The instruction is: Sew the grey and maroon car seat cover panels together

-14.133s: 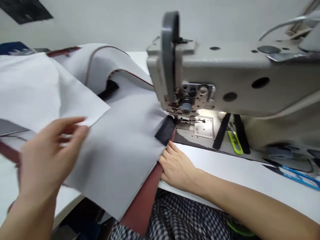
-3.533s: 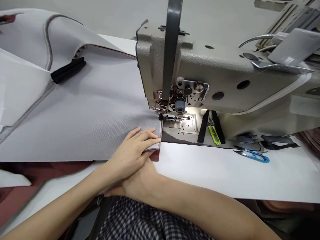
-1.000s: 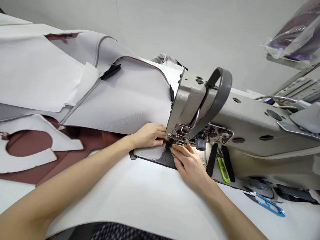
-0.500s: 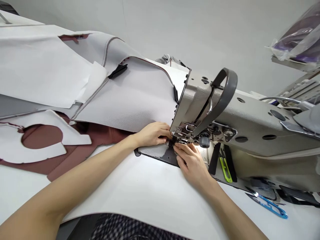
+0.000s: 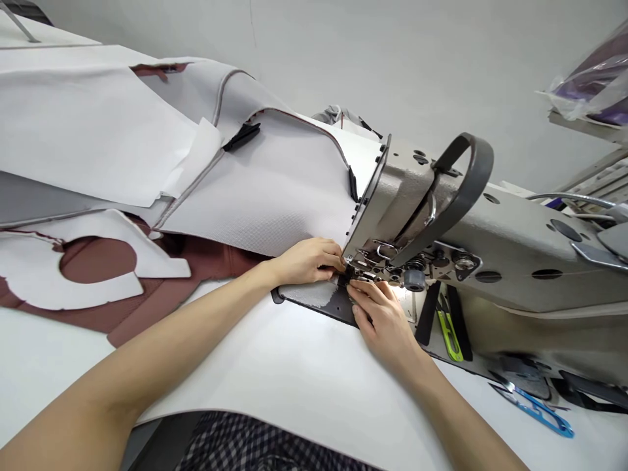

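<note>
Left hand (image 5: 311, 260), frame centre: fingers curled, tips at the dark metalwork under the machine head; whether they pinch anything cannot be told.
Right hand (image 5: 385, 317), right of centre: fingers bent, tips low over the machine bed (image 5: 318, 297), just beside the left hand and slightly apart from it; grip likewise hidden.
Grey panel (image 5: 265, 196), upper left to centre: near edge beside the left wrist, right end passing behind the head of the sewing machine (image 5: 515, 239).
Hazard, first: a pricked or pinched fingertip, likely if the machine runs with both hands so close in.
Hazard, second: the panel's edge pulled askew; probable cause, the bulk lying leftward, with the white sheet (image 5: 98, 124) on top.
Hazard, third: a stray fold catching, should the maroon material (image 5: 210, 258) below the panel bunch toward the bed.
Hazard, fourth: a scratched right forearm, if it swings outward; blue snips (image 5: 540, 412), lower right, blades toward it.
</note>
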{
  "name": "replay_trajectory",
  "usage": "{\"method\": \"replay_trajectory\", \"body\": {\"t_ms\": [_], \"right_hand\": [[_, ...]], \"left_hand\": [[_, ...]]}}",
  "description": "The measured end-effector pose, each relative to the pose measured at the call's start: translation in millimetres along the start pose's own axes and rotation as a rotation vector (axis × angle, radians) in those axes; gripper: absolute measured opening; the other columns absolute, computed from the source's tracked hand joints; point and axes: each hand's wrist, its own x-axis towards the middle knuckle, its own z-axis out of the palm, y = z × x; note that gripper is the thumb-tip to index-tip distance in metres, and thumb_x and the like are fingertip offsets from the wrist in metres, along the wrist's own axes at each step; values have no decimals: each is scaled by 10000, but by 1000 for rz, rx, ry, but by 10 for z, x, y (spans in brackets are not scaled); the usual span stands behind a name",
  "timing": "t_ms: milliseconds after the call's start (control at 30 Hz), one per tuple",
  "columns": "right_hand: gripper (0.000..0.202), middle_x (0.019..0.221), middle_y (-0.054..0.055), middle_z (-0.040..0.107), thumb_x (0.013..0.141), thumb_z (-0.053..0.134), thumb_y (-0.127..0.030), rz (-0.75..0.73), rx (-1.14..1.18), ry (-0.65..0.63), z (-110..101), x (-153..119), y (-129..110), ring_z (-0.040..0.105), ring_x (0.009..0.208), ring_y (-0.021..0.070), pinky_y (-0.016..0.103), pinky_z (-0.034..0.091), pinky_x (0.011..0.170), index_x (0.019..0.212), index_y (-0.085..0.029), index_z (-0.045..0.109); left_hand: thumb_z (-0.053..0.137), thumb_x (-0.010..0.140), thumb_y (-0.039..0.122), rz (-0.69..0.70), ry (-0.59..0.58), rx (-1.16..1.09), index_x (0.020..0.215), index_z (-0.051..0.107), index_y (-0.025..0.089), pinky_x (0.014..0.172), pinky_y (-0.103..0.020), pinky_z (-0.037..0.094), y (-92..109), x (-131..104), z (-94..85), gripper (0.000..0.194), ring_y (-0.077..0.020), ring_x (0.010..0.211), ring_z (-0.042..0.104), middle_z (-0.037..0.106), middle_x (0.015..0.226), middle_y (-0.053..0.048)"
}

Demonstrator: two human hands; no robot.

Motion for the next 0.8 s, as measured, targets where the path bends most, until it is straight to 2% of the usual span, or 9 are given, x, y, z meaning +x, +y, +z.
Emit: {"method": "replay_trajectory", "body": {"t_ms": [200, 333, 533, 800], "right_hand": [[351, 1261, 77, 630, 958, 442, -143, 0, 10, 0, 11, -9, 13, 549, 1102, 245, 440, 485, 993, 1232, -164, 660], [349, 1250, 85, 635, 961, 438, -150, -15, 8, 7, 15, -13, 31, 551, 1092, 248, 452, 490, 981, 1230, -153, 659], [356, 1258, 77, 630, 952, 447, -144, -2, 4, -3, 15, -19, 27, 560, 1092, 250, 451, 498, 980, 1238, -175, 655], [355, 1248, 90, 636, 951, 434, -128, -37, 2, 20, 22, -8, 29, 569, 1084, 240, 423, 524, 959, 1217, -156, 667]], "left_hand": [[673, 820, 122, 26, 38, 18, 969, 742, 219, 961, -322, 422, -5, -1, 3, 191, -200, 1062, 588, 699, 1073, -26], [680, 809, 110, -6, 37, 11, 928, 748, 214, 913, -298, 444, -8, 11, -1, 172, -180, 967, 610, 709, 1004, -17], [648, 819, 103, -23, 15, -1, 975, 746, 232, 939, -307, 434, 6, 24, -2, 225, -184, 1003, 617, 706, 1056, -11], [653, 804, 122, -49, 21, -43, 913, 754, 214, 876, -257, 455, 78, 10, -43, 175, -148, 917, 642, 714, 982, -4]]}}
